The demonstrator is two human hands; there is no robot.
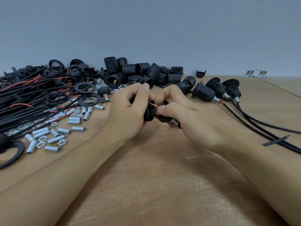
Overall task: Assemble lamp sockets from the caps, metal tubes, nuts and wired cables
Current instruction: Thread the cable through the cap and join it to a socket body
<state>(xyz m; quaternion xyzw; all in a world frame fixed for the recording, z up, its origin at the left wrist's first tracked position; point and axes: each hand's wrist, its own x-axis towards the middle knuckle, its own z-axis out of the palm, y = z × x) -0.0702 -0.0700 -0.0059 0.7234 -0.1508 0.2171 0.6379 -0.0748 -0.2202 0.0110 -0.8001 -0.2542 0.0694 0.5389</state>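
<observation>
Centrally, above the table (162,185): 1 black socket (149,112) gripped by the left hand (128,111), right hand (187,116) pinching its red wire (154,105); tubes (53,136) left, 3 assembled sockets (216,90) right.

Even, soft light, faint shadows, sharp centre, wide-angle bending at edges, slight softness throughout

Left hand (126,111) grips black socket part (149,112); right hand (187,115) fingers apparently pinch red wire (154,105).
</observation>
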